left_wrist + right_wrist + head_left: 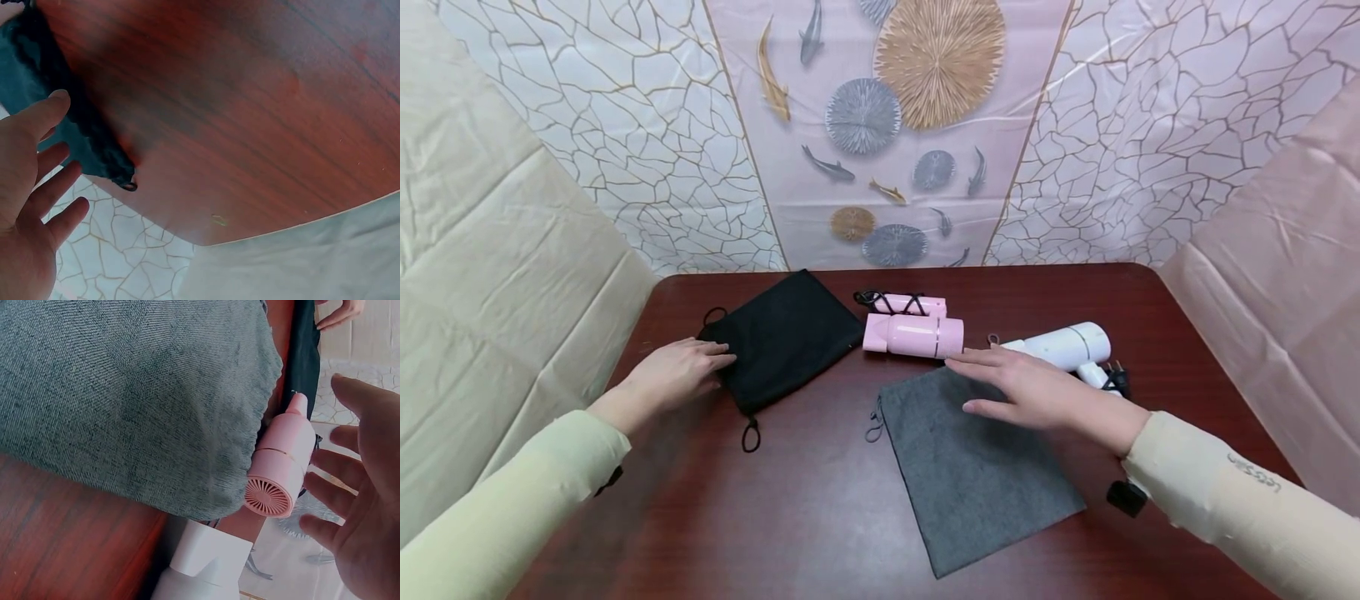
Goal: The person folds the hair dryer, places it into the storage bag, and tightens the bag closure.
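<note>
A black drawstring bag [790, 333] lies flat at the table's back left, a cord loop at each corner of its mouth. Over its left edge is my left hand [681, 372], fingers loosely extended, also seen beside the bag [81, 140] in the left wrist view. A grey drawstring bag [970, 475] lies flat right of centre. My right hand [1026, 387] hovers above its upper part with fingers spread and nothing held. Just beyond the fingertips lies a pink hair dryer [917, 335], its handle wrapped in black cord. A white hair dryer [1067, 346] is partly hidden behind my right hand.
The dark red wooden table [797, 517] has rounded back corners. Patterned cloth [662, 125] hangs behind it, with plain pale cloth [497, 217] along the sides. A black plug [1117, 379] lies by the white dryer's handle.
</note>
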`<action>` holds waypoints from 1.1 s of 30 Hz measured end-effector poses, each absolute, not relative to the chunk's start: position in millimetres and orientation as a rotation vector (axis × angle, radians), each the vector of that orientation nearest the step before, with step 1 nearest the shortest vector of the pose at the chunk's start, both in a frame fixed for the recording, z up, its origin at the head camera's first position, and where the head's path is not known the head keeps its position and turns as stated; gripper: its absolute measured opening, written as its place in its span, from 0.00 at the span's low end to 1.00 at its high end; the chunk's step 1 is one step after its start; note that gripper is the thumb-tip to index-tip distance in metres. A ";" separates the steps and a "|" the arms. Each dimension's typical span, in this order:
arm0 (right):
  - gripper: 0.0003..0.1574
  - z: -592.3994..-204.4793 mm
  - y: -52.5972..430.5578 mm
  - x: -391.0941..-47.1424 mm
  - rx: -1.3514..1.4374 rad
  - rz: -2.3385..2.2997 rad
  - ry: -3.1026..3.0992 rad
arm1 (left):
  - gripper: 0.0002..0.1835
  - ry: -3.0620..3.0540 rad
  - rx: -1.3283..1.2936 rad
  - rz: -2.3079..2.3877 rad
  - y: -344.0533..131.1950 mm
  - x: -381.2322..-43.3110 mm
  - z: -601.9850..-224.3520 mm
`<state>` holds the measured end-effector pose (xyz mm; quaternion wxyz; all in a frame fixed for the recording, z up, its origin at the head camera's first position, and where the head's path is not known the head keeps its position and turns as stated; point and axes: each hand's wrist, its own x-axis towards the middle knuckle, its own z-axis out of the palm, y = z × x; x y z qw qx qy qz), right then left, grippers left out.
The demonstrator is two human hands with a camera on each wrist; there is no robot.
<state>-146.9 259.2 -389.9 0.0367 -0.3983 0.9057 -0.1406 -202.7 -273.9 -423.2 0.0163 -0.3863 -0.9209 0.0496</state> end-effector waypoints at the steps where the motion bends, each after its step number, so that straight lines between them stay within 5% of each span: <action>1: 0.37 -388.8 259.7 -145.9 -1.227 -0.413 2.783 | 0.21 -2.863 -1.204 0.157 -273.9 -202.7 -425.0; 33: 0.28 -384.0 270.9 -143.8 -1.135 -0.326 2.767 | 0.06 -2.802 -1.169 0.001 -264.9 -209.3 -429.3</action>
